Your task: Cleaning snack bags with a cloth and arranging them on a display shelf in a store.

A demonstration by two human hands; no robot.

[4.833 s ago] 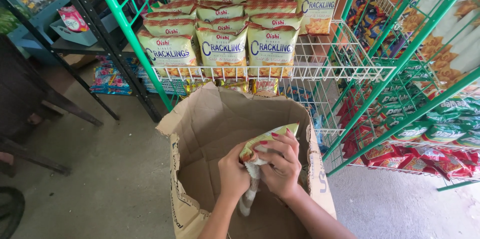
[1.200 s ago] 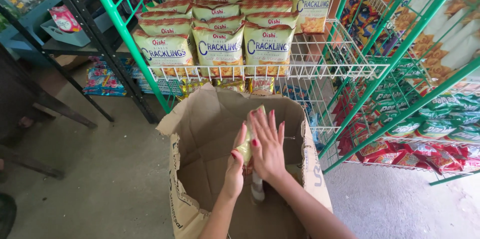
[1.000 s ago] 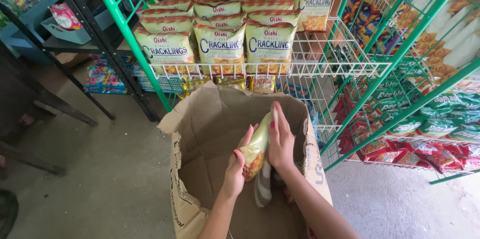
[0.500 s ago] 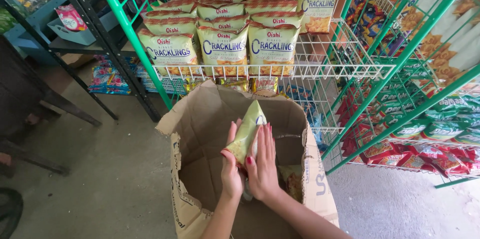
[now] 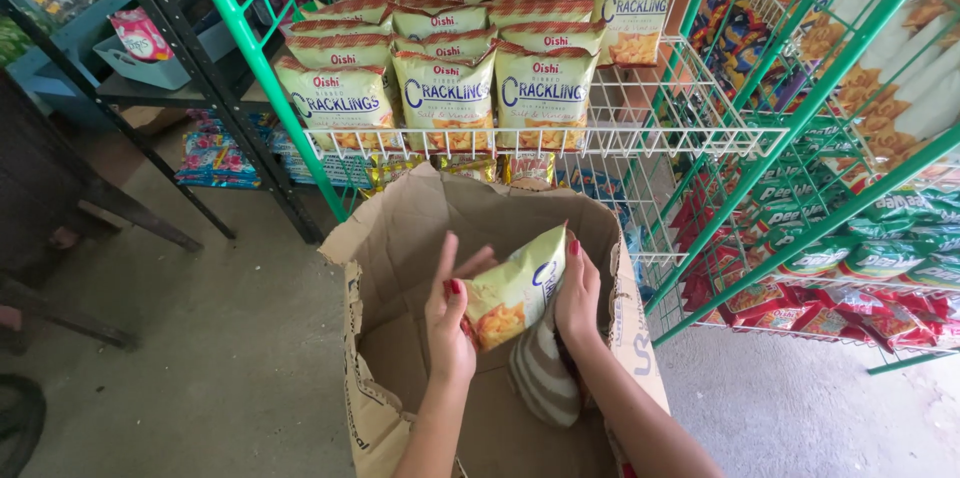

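Head cam: both hands hold one pale green snack bag (image 5: 515,288) over an open cardboard box (image 5: 395,238) on the floor. Left hand (image 5: 450,323) grips bag's lower left edge, right hand (image 5: 578,293) its right side. Wire rack shelf (image 5: 690,133) w/ more snack bags (image 5: 445,98) stands just behind box.

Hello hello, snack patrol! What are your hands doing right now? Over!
Left hand and right hand both gripping one pale-green snack bag. Bag held over open brown cardboard box. White wire shelf of bags just ahead, nothing blocking.
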